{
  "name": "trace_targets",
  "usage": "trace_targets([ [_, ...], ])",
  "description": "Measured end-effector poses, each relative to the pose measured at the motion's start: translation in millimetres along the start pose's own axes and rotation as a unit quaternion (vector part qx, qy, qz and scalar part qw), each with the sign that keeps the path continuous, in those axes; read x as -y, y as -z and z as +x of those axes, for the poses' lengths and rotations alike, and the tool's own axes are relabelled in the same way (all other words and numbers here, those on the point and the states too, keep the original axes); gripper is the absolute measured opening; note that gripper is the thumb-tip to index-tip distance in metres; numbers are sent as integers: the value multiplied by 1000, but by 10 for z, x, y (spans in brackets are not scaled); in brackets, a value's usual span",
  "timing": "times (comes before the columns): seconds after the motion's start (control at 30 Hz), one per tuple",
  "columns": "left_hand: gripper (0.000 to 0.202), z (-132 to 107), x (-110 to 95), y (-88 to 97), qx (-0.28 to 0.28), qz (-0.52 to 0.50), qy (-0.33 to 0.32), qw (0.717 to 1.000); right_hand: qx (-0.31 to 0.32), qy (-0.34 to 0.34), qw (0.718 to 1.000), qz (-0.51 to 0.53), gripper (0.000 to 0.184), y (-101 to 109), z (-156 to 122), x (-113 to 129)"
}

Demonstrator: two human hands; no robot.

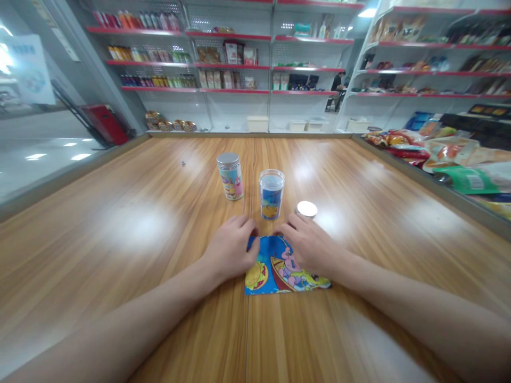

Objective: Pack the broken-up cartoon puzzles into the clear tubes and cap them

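Observation:
A flat blue sheet (pixel 275 271) with cartoon prints of a burger and a boat lies in front of me; cloth or paper, I cannot tell. My left hand (pixel 235 247) is curled over its upper left edge, thumb and fingers pinched there. At the upper right edge my right hand (pixel 307 242) bends its fingers down onto the same sheet. Just beyond stands an uncapped clear jar (pixel 272 199) with a blue cartoon picture in it. Left of it is a similar jar (pixel 230 178) with a metal lid on. A loose round lid (pixel 307 208) lies beyond my right hand's knuckles.
The wooden table (pixel 131 255) has a raised dark rim. A tiny object (pixel 183 163) lies at its far left. Bagged snacks (pixel 459 154) are heaped past the right rim. Stocked shelves (pixel 231 65) line the back, and a person (pixel 337 88) is far behind. A red cart (pixel 106 125) stands left.

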State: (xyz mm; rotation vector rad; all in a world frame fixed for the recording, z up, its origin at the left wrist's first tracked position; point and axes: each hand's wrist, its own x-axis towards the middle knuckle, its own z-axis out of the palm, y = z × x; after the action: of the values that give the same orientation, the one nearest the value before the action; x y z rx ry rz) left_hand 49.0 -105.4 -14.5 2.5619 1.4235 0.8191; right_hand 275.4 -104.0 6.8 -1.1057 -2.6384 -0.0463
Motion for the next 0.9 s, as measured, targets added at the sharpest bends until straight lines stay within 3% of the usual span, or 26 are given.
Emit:
trace_targets([
  [0.07,16,-23,-69,16,22,72,-26,997,-22,-23,999,-17,18,-47,4,128],
  [0.17,19,14,-107,9,41,121,-19,992,-21,-40,998,-38,19,-82,39,259],
  [0.4,26,88,-43,-42,28,134,-24,990,-16,-56,997,-41,15,-121,82,234],
  [0.83,21,136,133,-87,45,-93,-33,994,-27,-51,998,-1,23,-83,30,184],
  [0.9,22,134,142,-96,40,-113,-42,992,-25,-27,999,20,34,-41,23,204],
])
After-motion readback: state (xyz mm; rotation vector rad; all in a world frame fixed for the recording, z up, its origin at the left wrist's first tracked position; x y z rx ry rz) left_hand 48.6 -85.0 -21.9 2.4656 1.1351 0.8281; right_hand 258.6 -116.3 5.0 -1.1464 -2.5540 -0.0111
